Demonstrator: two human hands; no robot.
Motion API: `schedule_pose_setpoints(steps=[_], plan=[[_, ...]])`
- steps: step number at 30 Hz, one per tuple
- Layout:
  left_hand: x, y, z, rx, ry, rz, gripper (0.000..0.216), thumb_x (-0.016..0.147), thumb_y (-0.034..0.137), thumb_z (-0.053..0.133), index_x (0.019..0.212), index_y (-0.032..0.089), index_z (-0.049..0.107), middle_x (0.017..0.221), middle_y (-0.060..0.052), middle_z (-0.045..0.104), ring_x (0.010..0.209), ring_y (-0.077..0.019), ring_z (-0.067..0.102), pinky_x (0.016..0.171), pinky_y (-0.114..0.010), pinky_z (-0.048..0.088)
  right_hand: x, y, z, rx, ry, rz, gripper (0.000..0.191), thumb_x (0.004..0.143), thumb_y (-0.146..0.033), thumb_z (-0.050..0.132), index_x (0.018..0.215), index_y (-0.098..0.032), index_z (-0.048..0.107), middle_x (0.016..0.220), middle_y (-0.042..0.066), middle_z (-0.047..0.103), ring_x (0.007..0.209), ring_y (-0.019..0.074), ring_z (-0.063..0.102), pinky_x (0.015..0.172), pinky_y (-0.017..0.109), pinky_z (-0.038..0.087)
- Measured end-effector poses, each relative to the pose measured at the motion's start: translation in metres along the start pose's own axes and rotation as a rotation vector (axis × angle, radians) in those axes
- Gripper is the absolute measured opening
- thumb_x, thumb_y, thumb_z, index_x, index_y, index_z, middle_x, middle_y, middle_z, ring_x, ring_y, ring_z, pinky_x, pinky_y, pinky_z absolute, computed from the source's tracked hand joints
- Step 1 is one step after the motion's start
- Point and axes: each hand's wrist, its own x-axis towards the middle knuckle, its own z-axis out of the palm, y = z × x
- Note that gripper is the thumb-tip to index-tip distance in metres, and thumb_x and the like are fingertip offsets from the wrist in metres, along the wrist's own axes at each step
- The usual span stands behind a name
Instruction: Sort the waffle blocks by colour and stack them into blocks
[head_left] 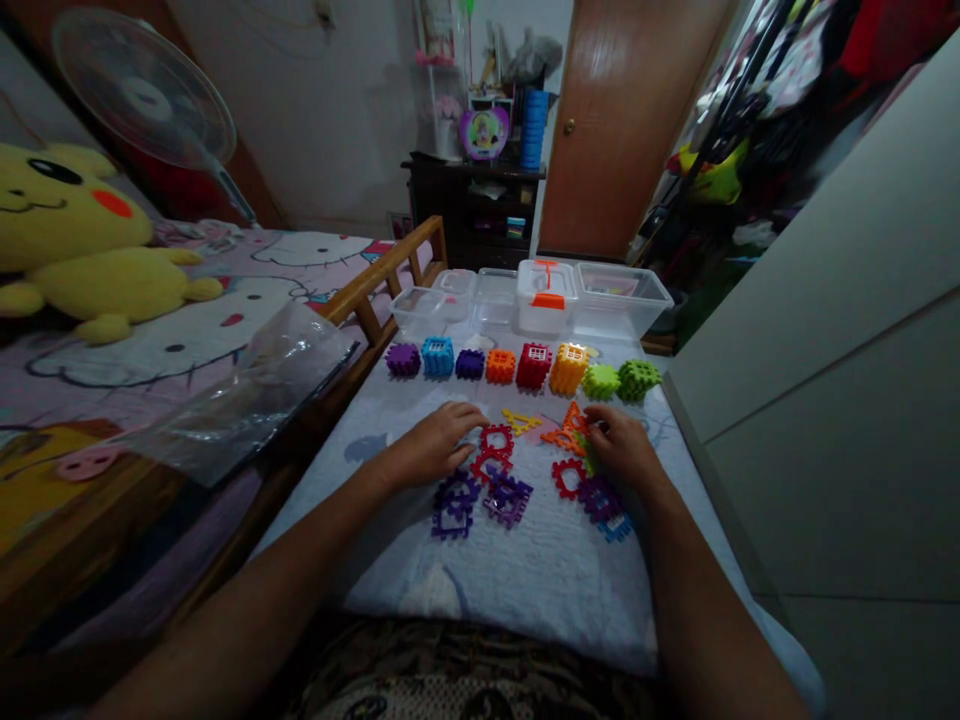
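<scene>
My left hand [444, 443] is over the cloth with thumb and fingers apart, its fingertips beside a red square interlocking piece [496, 438]. At the right, the curled fingers of my right hand [621, 442] are on the edge of an orange triangular piece [575, 418], which looks tilted up. A green piece [590, 458] lies partly hidden under that hand. Between my hands is a yellow triangular piece [520, 422]. Nearer to me are purple pieces [508, 498], dark purple pieces [454, 505], another red square [568, 478] and a blue piece [616, 527].
Behind the loose pieces stands a row of assembled blocks, including a red one [534, 367] and a yellow one [569, 369]. Clear plastic boxes [622, 300] line the far edge. A wooden bed rail [375, 280] borders the left, a pale cabinet [832, 400] the right.
</scene>
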Motion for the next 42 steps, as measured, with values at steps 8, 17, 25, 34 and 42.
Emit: schedule_pose_setpoints(steps=[8, 17, 25, 34, 42], plan=[[-0.002, -0.005, 0.038, -0.134, 0.107, -0.101, 0.031, 0.091, 0.034, 0.058, 0.119, 0.022, 0.064, 0.13, -0.013, 0.061, 0.124, -0.0278, 0.053, 0.109, -0.046, 0.042, 0.002, 0.005, -0.004, 0.063, 0.005, 0.053, 0.031, 0.085, -0.021, 0.053, 0.109, -0.017, 0.072, 0.098, 0.009, 0.076, 0.085, 0.0204, 0.068, 0.08, 0.032, 0.05], [-0.005, -0.009, 0.048, -0.172, 0.253, -0.178, 0.023, 0.091, 0.027, 0.052, 0.108, 0.023, 0.067, 0.118, -0.01, 0.066, 0.115, -0.025, 0.058, 0.105, -0.045, 0.044, -0.002, -0.01, 0.0, 0.111, -0.143, -0.083, 0.028, 0.087, -0.023, 0.055, 0.108, -0.022, 0.072, 0.102, 0.005, 0.077, 0.09, 0.0206, 0.069, 0.084, 0.033, 0.051], [-0.007, -0.011, 0.051, -0.203, 0.258, -0.15, 0.026, 0.088, 0.034, 0.06, 0.11, 0.023, 0.066, 0.119, -0.01, 0.066, 0.116, -0.0262, 0.057, 0.105, -0.044, 0.044, -0.001, 0.003, -0.009, 0.046, 0.033, 0.055, 0.031, 0.084, -0.023, 0.053, 0.108, -0.016, 0.072, 0.104, 0.011, 0.075, 0.089, 0.0218, 0.068, 0.081, 0.033, 0.051], [-0.004, -0.008, 0.051, -0.128, 0.188, -0.143, 0.045, 0.082, 0.03, 0.066, 0.127, 0.026, 0.06, 0.133, -0.008, 0.062, 0.122, -0.0283, 0.053, 0.109, -0.048, 0.041, -0.011, 0.037, -0.021, -0.292, 0.082, 0.247, 0.015, 0.08, -0.023, 0.056, 0.075, -0.021, 0.07, 0.072, 0.009, 0.071, 0.062, 0.0174, 0.059, 0.055, 0.028, 0.035], [-0.003, -0.011, 0.054, -0.164, 0.262, -0.209, 0.041, 0.081, 0.016, 0.05, 0.119, 0.021, 0.064, 0.121, -0.009, 0.066, 0.117, -0.0259, 0.056, 0.108, -0.046, 0.043, -0.003, 0.012, -0.014, 0.016, 0.034, 0.178, 0.02, 0.082, -0.03, 0.053, 0.085, -0.019, 0.07, 0.085, 0.009, 0.073, 0.076, 0.02, 0.065, 0.069, 0.03, 0.047]])
